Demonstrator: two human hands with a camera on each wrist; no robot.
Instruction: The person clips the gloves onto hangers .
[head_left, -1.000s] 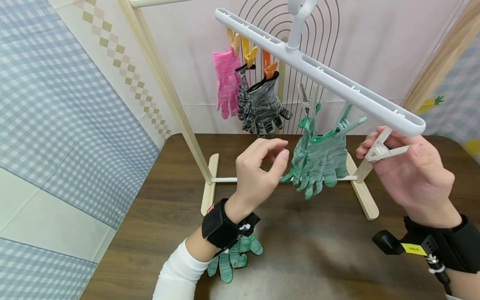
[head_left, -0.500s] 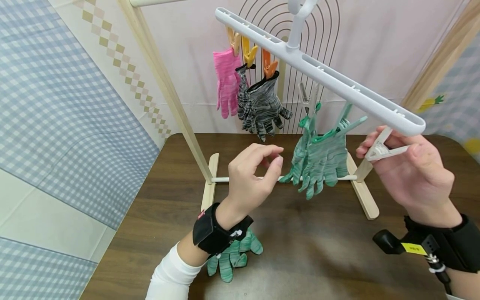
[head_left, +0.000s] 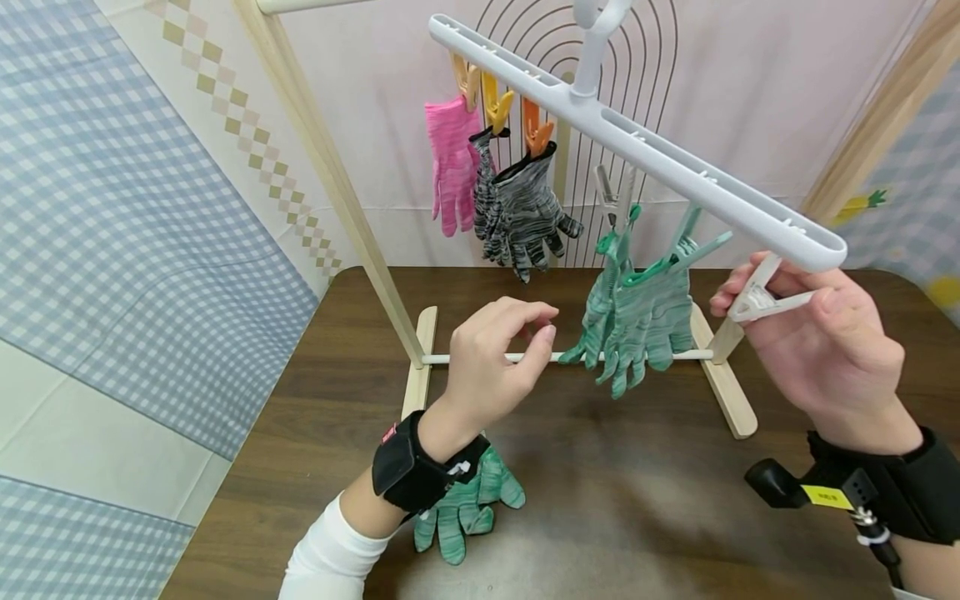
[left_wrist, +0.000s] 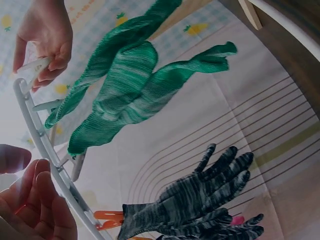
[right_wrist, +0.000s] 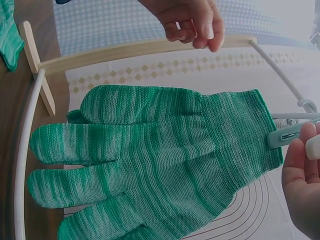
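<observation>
My right hand (head_left: 832,358) holds a white clothespin (head_left: 765,300) under the near right end of a white hanger bar (head_left: 645,150), thumb on one handle and fingers behind the other. Beside it, two green striped gloves (head_left: 648,317) hang from a grey clothespin (head_left: 611,196) and a pale green clothespin (head_left: 697,250). One of these green gloves fills the right wrist view. My left hand (head_left: 495,358) is held in the air left of them, fingers bent and apart from the thumb, nothing between. Another green glove (head_left: 465,508) lies on the table, partly hidden by my left wrist.
A pink glove (head_left: 453,167) and black-and-grey gloves (head_left: 528,208) hang farther left on beige, yellow and orange clothespins. The hanger is inside a wooden frame (head_left: 337,192) whose feet stand on the dark wooden table (head_left: 600,500). A white rod crosses low between the feet.
My left hand has drawn back to the left and slightly down, away from the hanging green gloves. My right hand stays at the white clothespin.
</observation>
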